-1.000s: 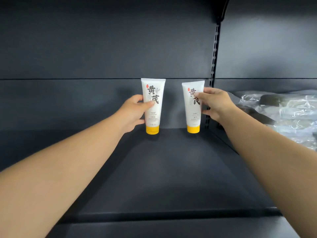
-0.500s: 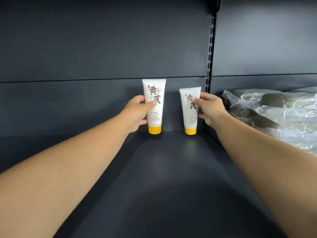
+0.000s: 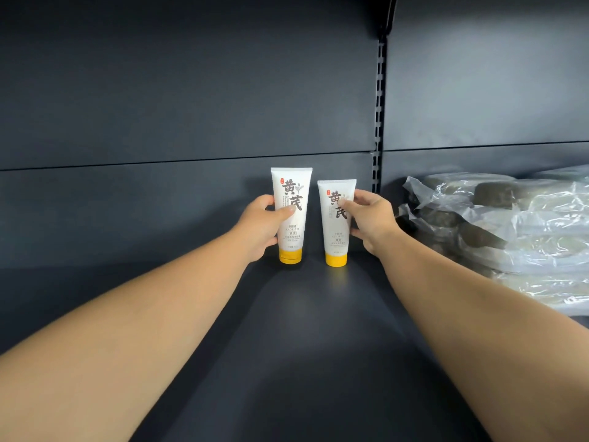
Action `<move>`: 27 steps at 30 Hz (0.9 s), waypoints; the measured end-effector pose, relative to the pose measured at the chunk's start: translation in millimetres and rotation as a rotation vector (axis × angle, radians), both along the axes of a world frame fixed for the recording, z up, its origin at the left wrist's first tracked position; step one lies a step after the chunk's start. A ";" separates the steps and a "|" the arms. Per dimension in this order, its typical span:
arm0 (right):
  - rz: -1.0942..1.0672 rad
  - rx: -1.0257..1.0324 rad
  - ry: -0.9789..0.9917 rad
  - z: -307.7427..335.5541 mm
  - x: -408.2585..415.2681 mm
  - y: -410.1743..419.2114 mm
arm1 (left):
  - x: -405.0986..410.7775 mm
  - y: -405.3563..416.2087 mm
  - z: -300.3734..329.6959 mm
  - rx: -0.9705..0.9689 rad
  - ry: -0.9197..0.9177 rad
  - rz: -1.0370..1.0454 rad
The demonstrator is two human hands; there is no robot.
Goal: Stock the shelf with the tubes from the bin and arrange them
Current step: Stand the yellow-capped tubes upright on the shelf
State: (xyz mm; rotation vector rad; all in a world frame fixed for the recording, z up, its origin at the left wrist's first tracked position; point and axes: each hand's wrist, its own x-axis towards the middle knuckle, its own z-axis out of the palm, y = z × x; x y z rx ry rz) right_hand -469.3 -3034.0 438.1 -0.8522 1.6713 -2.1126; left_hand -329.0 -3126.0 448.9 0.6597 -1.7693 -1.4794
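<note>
Two white tubes with yellow caps stand cap-down at the back of the dark shelf [image 3: 302, 330], close to the back panel. My left hand [image 3: 263, 226] grips the taller tube [image 3: 292, 186] from its left side, thumb across the front. My right hand [image 3: 369, 218] grips the shorter tube [image 3: 334, 237] from its right side, thumb on the printed face. A narrow gap separates the two tubes. The bin is out of view.
A slotted upright post [image 3: 378, 116] runs down the back just right of the tubes. On the neighbouring shelf section to the right lies a stack of clear plastic-wrapped packs [image 3: 510, 237].
The right tube has moved left, narrowing the gap to the taller one. Both hands keep their grips; the view has shifted closer and lower.
</note>
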 end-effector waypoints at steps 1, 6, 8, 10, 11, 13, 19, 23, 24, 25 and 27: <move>-0.002 0.001 0.002 -0.6 -1.6 -0.1 | -2.5 -0.6 -1.9 -0.002 0.004 0.004; 0.017 -0.002 0.030 -2.0 -5.3 0.5 | -10.7 -9.2 -9.8 -0.042 -0.001 0.053; 0.015 0.006 0.034 -2.0 -6.0 0.5 | -11.7 -13.6 -13.4 -0.039 -0.001 0.054; 0.007 0.003 0.028 -2.2 -7.5 0.1 | -13.5 -17.3 -19.5 -0.036 -0.023 0.051; 0.002 0.010 0.032 -2.3 -7.9 -0.3 | -14.6 -19.4 -23.2 -0.035 -0.030 0.056; -0.004 0.037 0.051 -3.6 -8.9 -2.0 | -16.6 -24.0 -28.8 -0.034 -0.021 0.073; 0.006 0.022 0.061 -12.4 -10.4 -4.9 | -22.7 -35.7 -31.4 -0.084 -0.083 0.076; -0.039 0.066 0.163 -16.7 -11.0 -3.1 | -25.6 -41.0 -34.3 -0.079 -0.162 0.055; -0.061 0.086 0.179 -16.9 -9.9 -1.8 | -24.8 -41.8 -35.9 -0.068 -0.195 0.044; -0.104 0.110 0.209 -16.6 -8.7 0.1 | -23.1 -43.2 -37.4 -0.069 -0.229 0.038; -0.254 0.234 0.370 -13.2 -5.3 6.9 | -17.4 -46.0 -37.7 -0.136 -0.300 0.057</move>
